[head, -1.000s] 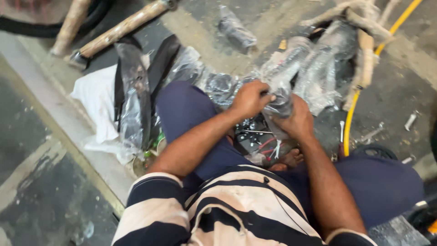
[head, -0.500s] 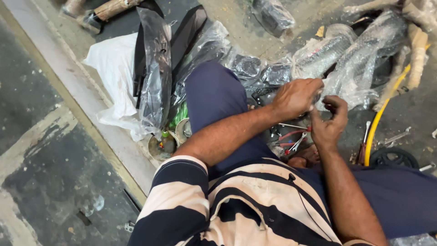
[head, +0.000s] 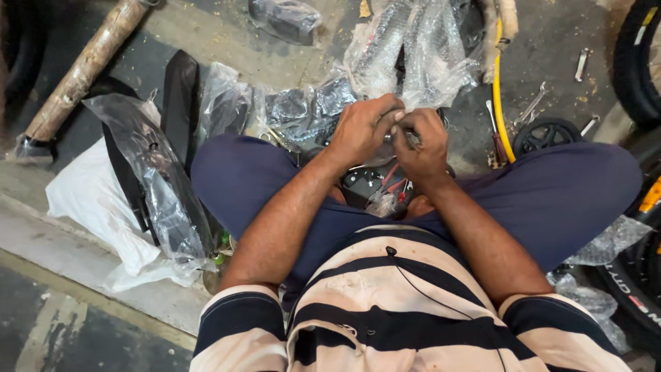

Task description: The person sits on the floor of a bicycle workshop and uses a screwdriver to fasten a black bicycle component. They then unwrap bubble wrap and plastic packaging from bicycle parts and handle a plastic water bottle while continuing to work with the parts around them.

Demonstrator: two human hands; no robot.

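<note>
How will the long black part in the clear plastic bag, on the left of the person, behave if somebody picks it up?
The bagged black part looks like rigid moulded plastic, so it would probably stay stiff and feel light for its length. Its clear bag is loose and crinkled, so a grip may slip on the film. It lies partly on a white sheet, which might drag along.

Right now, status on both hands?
Left hand and right hand pinched together on a small part, too hidden to identify. Bubble-wrapped parts crowd just beyond.
</note>
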